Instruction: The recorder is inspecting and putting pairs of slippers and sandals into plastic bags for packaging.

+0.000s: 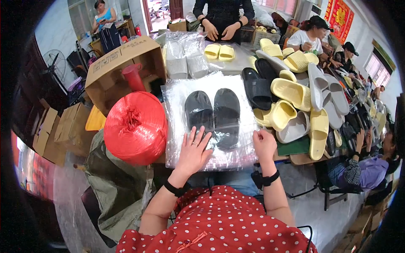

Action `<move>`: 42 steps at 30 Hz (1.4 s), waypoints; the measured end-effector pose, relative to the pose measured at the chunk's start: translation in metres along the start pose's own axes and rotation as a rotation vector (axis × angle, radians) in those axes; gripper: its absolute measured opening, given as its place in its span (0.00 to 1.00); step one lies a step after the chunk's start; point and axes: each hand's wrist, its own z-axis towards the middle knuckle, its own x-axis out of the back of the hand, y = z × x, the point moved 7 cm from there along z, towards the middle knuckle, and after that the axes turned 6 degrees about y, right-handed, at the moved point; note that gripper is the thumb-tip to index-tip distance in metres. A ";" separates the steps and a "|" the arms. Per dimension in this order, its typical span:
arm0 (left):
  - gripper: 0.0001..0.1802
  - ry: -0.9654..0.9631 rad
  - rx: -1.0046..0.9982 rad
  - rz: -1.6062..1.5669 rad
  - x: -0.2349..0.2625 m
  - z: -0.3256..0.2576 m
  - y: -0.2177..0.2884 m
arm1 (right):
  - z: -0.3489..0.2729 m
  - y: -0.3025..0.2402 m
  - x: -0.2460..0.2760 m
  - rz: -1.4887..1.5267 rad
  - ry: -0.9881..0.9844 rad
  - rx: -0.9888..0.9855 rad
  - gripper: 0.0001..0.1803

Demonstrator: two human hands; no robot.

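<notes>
Head view: a clear plastic bag [211,122] lies flat on the counter [236,63], holding a pair of black slippers [213,114] side by side, long axes running near to far, toes far. The left hand [193,152] rests open, fingers spread, on the bag's near edge, fingertips touching the left slipper's heel. The right hand [264,145] sits at the bag's near right corner, fingers curled loosely; whether it pinches the plastic, I cannot tell. The left hand is nearer the slippers. A red twine spool [136,127] stands just left of the bag. Far left sits an open brown cardboard box [122,63]; a second bagged grey pair [185,61] lies beyond. Yellow, grey and black slippers [295,97] pile up on the right.
</notes>
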 end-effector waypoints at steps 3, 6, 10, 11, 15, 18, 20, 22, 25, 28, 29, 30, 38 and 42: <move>0.32 -0.010 0.000 0.010 -0.004 0.001 0.000 | -0.014 -0.050 0.033 -0.032 0.333 0.408 0.17; 0.31 0.005 -0.007 0.039 -0.005 -0.001 0.000 | -0.033 -0.108 0.043 0.113 0.304 0.637 0.16; 0.32 0.007 -0.014 0.027 -0.009 -0.001 0.000 | -0.053 -0.123 -0.017 0.215 -0.147 0.759 0.23; 0.32 -0.002 -0.007 -0.008 -0.012 -0.001 -0.003 | -0.052 -0.107 -0.036 0.196 -0.169 0.709 0.27; 0.35 0.037 0.047 -0.132 -0.016 -0.003 -0.014 | -0.055 -0.076 -0.064 0.129 -0.157 0.554 0.36; 0.41 0.097 0.145 -0.278 -0.018 -0.004 -0.024 | -0.055 -0.073 -0.068 0.172 -0.172 0.560 0.37; 0.45 0.193 0.348 -0.231 -0.016 -0.004 -0.033 | -0.055 -0.069 -0.073 0.171 -0.192 0.540 0.36; 0.48 0.254 0.373 -0.263 -0.015 0.000 -0.040 | -0.054 -0.069 -0.073 0.196 -0.164 0.553 0.34; 0.48 0.173 0.503 -0.179 -0.021 0.005 -0.044 | -0.053 -0.064 -0.075 0.203 -0.203 0.526 0.35; 0.44 0.145 0.505 -0.170 -0.010 0.013 -0.039 | -0.051 -0.061 -0.075 0.214 -0.206 0.513 0.35; 0.44 0.148 0.499 -0.169 -0.014 0.013 -0.041 | -0.051 -0.061 -0.073 0.216 -0.199 0.513 0.35; 0.42 0.230 0.467 -0.156 -0.011 0.014 -0.040 | -0.051 -0.061 -0.072 0.221 -0.208 0.496 0.35; 0.34 0.311 0.617 -1.127 -0.007 0.010 -0.025 | -0.045 -0.053 -0.041 0.399 -0.045 0.393 0.37; 0.32 0.382 0.627 -1.400 0.020 0.003 -0.014 | -0.043 -0.070 -0.001 0.215 0.179 0.384 0.50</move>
